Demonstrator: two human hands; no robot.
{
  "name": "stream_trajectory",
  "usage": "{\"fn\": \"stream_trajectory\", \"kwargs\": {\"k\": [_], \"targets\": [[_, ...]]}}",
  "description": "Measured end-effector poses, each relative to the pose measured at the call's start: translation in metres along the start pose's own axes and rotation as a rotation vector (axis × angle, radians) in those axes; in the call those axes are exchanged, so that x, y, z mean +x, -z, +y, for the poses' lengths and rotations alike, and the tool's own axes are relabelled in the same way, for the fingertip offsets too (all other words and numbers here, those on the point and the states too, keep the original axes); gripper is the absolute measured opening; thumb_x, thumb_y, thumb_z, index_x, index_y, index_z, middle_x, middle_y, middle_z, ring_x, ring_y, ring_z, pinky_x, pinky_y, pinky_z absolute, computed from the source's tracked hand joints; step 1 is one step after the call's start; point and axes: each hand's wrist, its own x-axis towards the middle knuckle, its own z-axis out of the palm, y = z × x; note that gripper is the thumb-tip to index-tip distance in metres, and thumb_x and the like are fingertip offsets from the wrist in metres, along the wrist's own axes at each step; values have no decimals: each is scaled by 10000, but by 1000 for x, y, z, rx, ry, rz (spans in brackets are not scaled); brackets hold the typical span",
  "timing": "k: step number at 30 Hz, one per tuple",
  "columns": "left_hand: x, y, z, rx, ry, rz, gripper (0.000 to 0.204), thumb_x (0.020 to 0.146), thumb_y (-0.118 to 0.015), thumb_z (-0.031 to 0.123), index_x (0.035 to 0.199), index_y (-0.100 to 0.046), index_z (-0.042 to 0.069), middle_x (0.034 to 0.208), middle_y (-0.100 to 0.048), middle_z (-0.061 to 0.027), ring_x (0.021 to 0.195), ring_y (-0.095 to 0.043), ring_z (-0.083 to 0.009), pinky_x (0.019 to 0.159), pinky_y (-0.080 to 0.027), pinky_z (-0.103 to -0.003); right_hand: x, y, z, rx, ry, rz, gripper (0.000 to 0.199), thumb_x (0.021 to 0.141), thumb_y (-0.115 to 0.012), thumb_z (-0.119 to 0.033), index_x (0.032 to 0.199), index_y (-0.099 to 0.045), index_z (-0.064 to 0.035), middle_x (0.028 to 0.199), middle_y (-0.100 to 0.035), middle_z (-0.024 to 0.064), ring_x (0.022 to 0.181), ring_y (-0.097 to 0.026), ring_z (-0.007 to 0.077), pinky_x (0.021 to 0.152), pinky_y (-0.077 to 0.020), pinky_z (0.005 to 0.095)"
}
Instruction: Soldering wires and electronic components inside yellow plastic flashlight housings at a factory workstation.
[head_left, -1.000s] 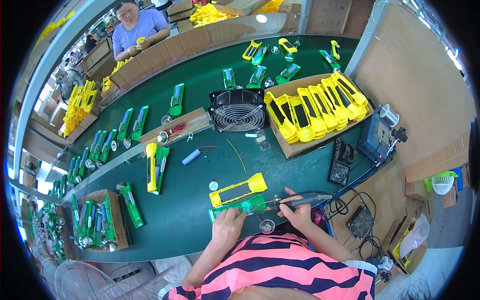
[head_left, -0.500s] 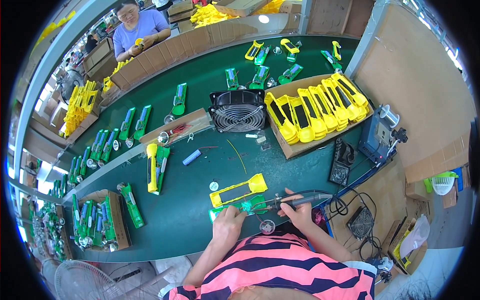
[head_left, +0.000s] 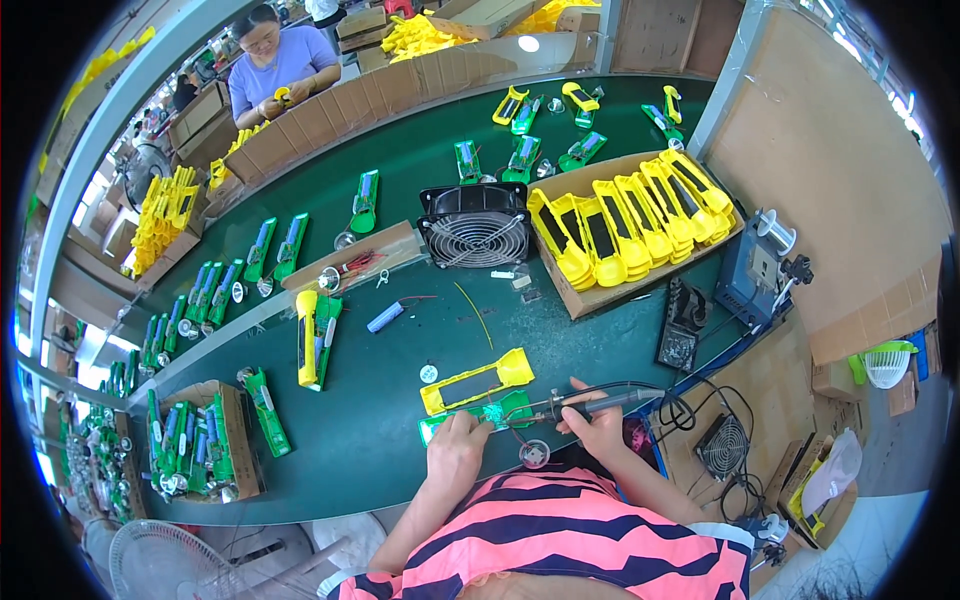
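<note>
My right hand (head_left: 592, 424) is closed around the dark handle of a soldering iron (head_left: 615, 400). The iron points left, its tip over a green lamp housing (head_left: 512, 407) with a circuit board and thin wires. My left hand (head_left: 456, 448) has its fingers closed at the left part of this housing. Whether they also pinch a wire is hidden. Just beyond the housing lies a yellow frame (head_left: 478, 386) with a long opening. A round lamp reflector (head_left: 535, 454) sits between my hands, near my striped shirt.
A cardboard box of yellow frames (head_left: 640, 225) stands at the back right, beside a black fan (head_left: 475, 225). Right of it are an iron stand (head_left: 682, 325) and a blue soldering station (head_left: 752, 280). Left stands a box of green housings (head_left: 242, 440). A co-worker (head_left: 285, 65) sits across.
The green housings on the far strip have shifted slightly to the right. My hands and the soldering iron stay in nearly the same place. The co-worker's hands have moved a little.
</note>
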Motion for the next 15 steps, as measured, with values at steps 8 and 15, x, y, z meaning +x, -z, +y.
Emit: {"fn": "stream_trajectory", "kwargs": {"k": [8, 15], "targets": [[1, -2, -2, -4, -11, 61, 81, 658, -625, 43, 735, -637, 65, 680, -472, -64, 617, -519, -214, 523, -426, -325, 0, -8, 3, 83, -19, 48, 98, 762, -588, -31, 822, -525, 13, 580, -595, 57, 534, -595, 106, 990, -285, 379], [1, 0, -2, -6, -5, 53, 89, 654, -626, 39, 737, -641, 69, 678, -469, -61, 613, -517, -213, 521, -427, -325, -1, -6, -10, 162, -42, 33, 151, 779, -584, -19, 897, -524, 55, 720, -591, 100, 571, -603, 124, 566, -504, 203]]}}
